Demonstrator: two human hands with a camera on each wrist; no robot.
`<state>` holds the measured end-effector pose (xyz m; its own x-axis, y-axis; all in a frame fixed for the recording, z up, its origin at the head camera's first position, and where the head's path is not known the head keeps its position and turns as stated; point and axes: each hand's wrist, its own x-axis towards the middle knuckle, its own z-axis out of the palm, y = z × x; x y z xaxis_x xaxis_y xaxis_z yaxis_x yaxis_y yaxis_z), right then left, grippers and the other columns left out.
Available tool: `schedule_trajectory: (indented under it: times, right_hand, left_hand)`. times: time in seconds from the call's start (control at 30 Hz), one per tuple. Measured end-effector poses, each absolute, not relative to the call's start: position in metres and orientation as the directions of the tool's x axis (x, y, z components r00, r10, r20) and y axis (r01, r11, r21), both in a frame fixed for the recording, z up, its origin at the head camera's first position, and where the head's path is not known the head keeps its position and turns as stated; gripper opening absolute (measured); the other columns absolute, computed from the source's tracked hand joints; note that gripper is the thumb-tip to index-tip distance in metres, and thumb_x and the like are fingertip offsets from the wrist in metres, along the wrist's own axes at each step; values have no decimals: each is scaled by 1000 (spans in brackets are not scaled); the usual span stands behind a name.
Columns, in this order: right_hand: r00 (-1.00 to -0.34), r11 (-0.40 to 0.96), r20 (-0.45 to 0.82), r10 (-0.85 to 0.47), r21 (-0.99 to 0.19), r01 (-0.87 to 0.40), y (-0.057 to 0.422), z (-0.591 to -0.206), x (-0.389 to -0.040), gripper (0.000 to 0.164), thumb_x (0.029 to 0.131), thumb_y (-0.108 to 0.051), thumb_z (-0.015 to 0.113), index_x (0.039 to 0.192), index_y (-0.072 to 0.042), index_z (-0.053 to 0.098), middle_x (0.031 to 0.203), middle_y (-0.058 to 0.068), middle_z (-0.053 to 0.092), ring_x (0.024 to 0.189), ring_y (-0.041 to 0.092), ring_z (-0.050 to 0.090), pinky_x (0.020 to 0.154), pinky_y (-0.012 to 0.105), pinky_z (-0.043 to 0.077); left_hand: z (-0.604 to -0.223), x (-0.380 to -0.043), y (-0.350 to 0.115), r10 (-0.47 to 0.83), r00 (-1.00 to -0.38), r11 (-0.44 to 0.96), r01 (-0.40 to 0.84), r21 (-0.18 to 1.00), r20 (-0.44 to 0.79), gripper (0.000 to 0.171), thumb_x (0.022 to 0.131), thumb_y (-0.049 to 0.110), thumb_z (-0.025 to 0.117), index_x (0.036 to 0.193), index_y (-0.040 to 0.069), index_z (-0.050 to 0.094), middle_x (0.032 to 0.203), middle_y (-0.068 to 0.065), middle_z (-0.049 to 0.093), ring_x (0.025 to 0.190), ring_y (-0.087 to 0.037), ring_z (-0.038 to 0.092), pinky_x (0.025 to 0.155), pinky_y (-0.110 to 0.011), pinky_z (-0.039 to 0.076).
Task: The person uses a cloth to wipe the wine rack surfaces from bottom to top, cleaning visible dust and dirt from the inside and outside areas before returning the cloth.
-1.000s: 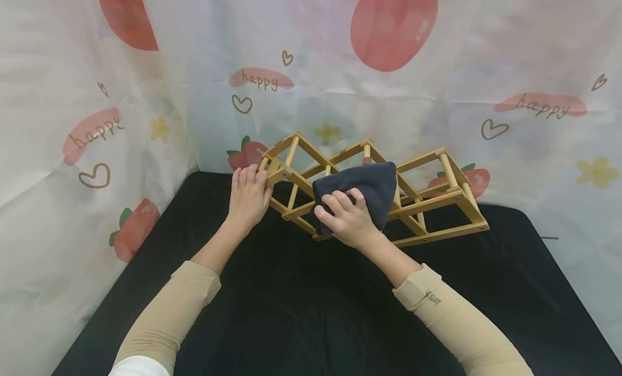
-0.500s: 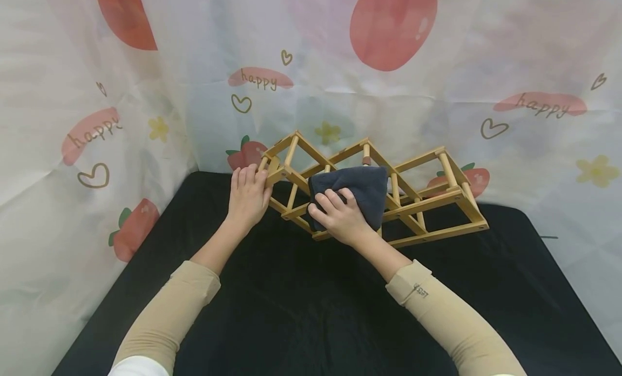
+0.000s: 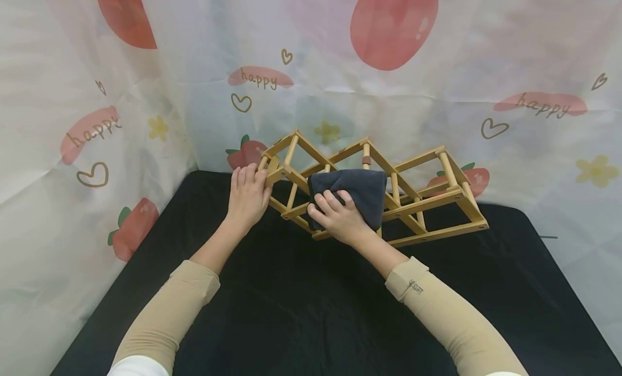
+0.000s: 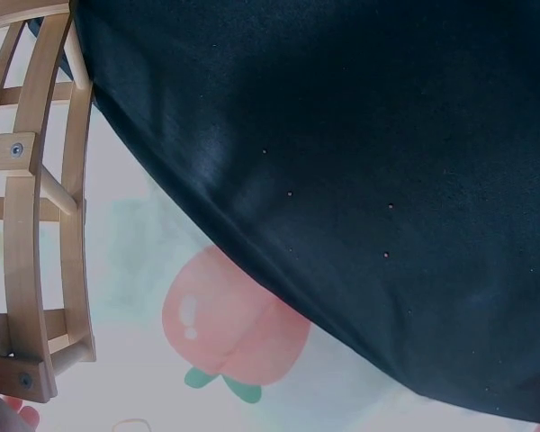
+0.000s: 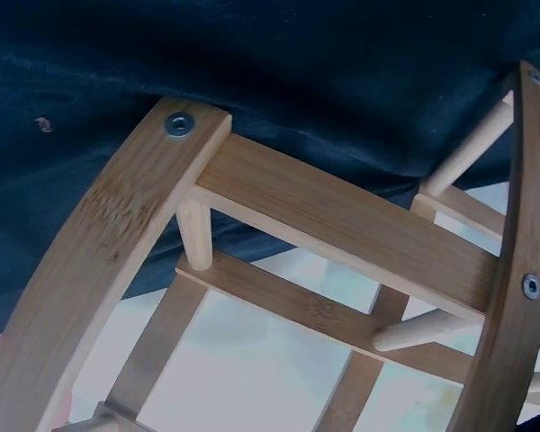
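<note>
The left hand's [image 3: 247,196] nearly straight fingers lie close together against the left end of a pale wooden zigzag rack [image 3: 427,203]. The right hand's [image 3: 342,219] bent fingers hold a dark blue-grey cloth [image 3: 368,189] to its middle. The rack sits near the black-covered table's [image 3: 291,311] far edge; black surface stretches broadly nearer the person.

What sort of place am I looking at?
Perhaps a makeshift indoor workspace: fruit-patterned fabric hangs behind a black-covered table, with a wooden rack at its far side.
</note>
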<state>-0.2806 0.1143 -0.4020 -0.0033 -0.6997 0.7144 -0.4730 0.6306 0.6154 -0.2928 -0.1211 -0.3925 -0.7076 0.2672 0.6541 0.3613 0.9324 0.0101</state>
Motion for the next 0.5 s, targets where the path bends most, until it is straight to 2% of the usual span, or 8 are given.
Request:
schedule_trajectory:
  times: [0.3, 0.5]
  right_hand:
    - [-18, 644, 705, -709, 637, -424, 112, -408, -283, 6, 93, -14, 45, 92, -12, 51, 96, 5, 49, 87, 22, 45, 76, 38, 31]
    - [5, 663, 718, -696, 645, -380, 110, -412, -286, 6, 92, -13, 44, 90, -14, 50, 94, 3, 49, 85, 20, 44, 75, 37, 31]
  left_hand:
    - [-392, -292, -122, 263, -711, 930, 366, 24, 652, 21, 91, 21, 48, 103, 4, 45, 112, -16, 38, 103, -32, 34, 101, -45, 20]
    - [-393, -292, -121, 263, -716, 930, 367, 28, 646, 21, 91, 21, 48, 103, 4, 46, 113, -16, 38, 103, -32, 34, 102, -45, 20]
